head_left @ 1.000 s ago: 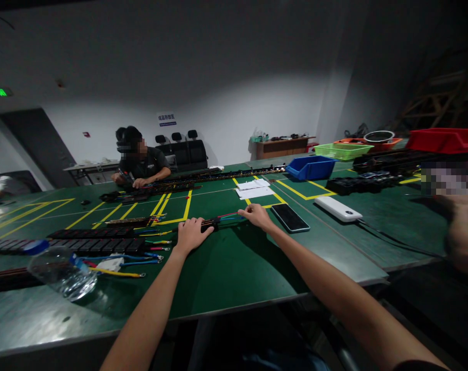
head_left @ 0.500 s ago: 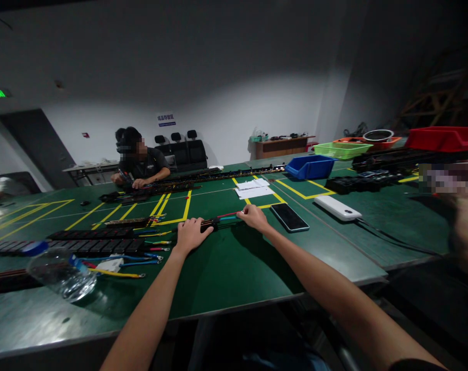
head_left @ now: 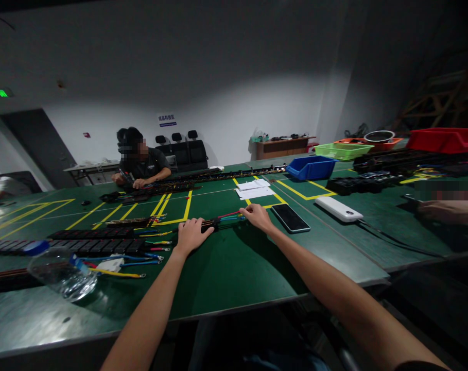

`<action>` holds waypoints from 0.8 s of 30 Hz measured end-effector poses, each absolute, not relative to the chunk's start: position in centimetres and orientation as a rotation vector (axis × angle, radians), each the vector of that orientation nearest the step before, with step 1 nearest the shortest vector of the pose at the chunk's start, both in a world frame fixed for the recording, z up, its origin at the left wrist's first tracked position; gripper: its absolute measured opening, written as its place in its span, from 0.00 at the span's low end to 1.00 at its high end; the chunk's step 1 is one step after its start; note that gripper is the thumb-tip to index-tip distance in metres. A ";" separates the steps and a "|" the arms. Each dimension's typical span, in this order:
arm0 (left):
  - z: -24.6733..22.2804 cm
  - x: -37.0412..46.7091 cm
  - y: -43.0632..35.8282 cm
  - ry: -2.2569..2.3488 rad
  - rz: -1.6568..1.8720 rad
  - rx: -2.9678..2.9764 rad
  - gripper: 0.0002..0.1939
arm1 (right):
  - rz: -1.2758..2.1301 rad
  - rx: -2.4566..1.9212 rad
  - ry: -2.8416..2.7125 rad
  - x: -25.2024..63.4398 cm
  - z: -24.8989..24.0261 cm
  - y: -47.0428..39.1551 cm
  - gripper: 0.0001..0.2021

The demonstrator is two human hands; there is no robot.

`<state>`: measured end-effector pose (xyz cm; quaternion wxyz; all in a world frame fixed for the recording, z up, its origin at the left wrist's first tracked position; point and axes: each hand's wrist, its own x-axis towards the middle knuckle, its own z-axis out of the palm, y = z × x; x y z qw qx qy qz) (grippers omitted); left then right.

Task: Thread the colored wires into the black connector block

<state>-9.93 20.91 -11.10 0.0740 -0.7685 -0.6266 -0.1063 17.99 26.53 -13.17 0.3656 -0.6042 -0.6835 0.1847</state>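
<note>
My left hand (head_left: 191, 234) is closed over a long black strip with copper-coloured bars (head_left: 208, 224), holding it against the green table. From the strip's right end run a red wire (head_left: 229, 214) and green-blue wires (head_left: 230, 219). My right hand (head_left: 257, 217) is pinched on the tip of the red wire, which is stretched out to the right. The green-blue wires end just below those fingertips, apart from the pinch as far as I can see. Beneath my left hand, much of the strip is hidden.
Left of my hands lie several black strips (head_left: 98, 246) with coloured lug-ended cables and a tipped water bottle (head_left: 64, 273). A phone (head_left: 290, 218), white power bank (head_left: 338, 208), papers (head_left: 254, 189) and blue bin (head_left: 311, 168) are to the right. A co-worker (head_left: 144, 162) sits opposite; another person's arm (head_left: 453, 211) reaches in at right.
My right hand has shifted slightly right, and the green-blue wire ends now show clear of its fingers. The other person's hand at far right has moved lower. My left hand stays in place.
</note>
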 end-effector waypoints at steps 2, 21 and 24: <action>-11.1 -9.9 20.9 -1.885 -0.321 -2.308 0.34 | 0.451 -1.481 -1.731 17.8 -13.3 26.7 0.20; -11.3 -9.9 20.9 -1.874 -0.335 -2.295 0.33 | 0.284 -1.515 -1.891 17.4 -13.7 26.7 0.19; -11.3 -10.0 21.0 -1.866 -0.345 -2.296 0.33 | 0.315 -1.551 -1.931 17.5 -13.5 26.5 0.21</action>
